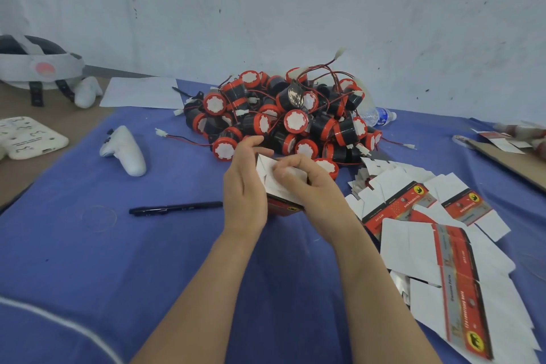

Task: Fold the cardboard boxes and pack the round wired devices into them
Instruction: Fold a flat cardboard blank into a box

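Both hands are clamped on one box at mid-frame. The left hand cups its left side with fingers curled round the edge, and the right hand curls over the top and pinches a white flap. The red printed side faces down. Whether anything is inside, I cannot tell.

At the upper left a headset sits above a white pad, both off the blue-covered table. Next come a controller and, lower, a pen, with a paper sheet further up.

Just behind the hands, at upper centre, lies the heap of devices, red and black with tangled wires. A bottle lies at its right edge. Across the right of the frame a spread of flats lies overlapping, none folded.

I'd judge the job barely begun. One box is being shaped, and I see no finished, packed box anywhere. The whole heap and all the flats are left to do.
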{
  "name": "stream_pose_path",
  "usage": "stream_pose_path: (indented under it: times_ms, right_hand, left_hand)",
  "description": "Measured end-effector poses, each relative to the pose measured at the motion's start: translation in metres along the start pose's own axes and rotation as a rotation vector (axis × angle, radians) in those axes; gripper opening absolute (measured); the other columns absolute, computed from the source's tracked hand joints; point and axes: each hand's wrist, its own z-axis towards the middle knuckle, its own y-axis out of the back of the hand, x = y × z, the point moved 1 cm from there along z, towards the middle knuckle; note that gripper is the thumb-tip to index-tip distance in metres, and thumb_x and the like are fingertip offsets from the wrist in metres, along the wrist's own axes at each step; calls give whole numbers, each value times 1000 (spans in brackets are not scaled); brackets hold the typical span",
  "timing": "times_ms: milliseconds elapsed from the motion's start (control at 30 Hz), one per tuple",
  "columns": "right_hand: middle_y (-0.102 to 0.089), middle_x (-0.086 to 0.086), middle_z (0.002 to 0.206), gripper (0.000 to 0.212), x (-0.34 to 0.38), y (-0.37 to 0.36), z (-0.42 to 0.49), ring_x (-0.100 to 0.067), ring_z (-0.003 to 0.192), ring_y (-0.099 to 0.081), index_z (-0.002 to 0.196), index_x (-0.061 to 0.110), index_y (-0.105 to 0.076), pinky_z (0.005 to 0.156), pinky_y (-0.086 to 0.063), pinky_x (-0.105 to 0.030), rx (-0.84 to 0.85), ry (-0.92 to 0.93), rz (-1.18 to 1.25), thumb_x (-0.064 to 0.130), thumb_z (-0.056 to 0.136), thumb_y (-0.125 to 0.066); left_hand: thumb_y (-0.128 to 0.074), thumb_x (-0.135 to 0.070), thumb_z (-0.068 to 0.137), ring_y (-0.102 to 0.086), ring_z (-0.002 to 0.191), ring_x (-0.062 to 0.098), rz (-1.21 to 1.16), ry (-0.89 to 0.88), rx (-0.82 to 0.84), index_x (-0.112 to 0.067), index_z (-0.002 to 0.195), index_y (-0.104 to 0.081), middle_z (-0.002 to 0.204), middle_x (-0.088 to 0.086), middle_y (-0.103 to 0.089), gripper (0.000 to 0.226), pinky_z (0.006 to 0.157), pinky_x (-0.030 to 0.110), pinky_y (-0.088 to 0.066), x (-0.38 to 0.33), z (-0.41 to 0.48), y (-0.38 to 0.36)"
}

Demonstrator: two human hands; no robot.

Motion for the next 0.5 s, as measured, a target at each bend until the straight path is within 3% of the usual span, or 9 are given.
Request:
stream_pose_path:
  times_ms: [133,233,433,500]
  right_hand:
    - [-56,12,127,50,-7,-3,3,-3,114,-55,136,32,-43,99,-47,-29,38,27,-155,31,90,-66]
    - [-62,6,122,38,-7,0,4,-8,112,-58,129,22,-57,100,-46,-32,41,30,-251,31,92,-62]
    - [-67,5,113,28,-5,1,4,-10,105,-62,119,22,-64,91,-49,-24,28,10,-230,32,93,-61]
    - [-69,-2,108,26,-4,1,4,-17,101,-63,113,18,-65,88,-51,-29,17,-5,-189,34,95,-56]
  left_hand:
    - [-21,-59,91,-63,79,3,-81,-38,-140,-37,101,-56,83,-15,-67,42,68,19,-49,-4,0,2]
    - [-20,-64,87,-64,79,7,-82,-70,-149,-36,99,-55,82,-9,-67,46,69,26,-51,-3,0,2]
    - [-21,-61,89,-64,77,8,-103,-115,-158,-35,97,-56,83,-2,-67,45,67,16,-47,-4,1,2]
    - [-21,-60,89,-64,78,7,-101,-123,-156,-36,97,-55,84,-3,-67,43,68,15,-47,-4,0,2]
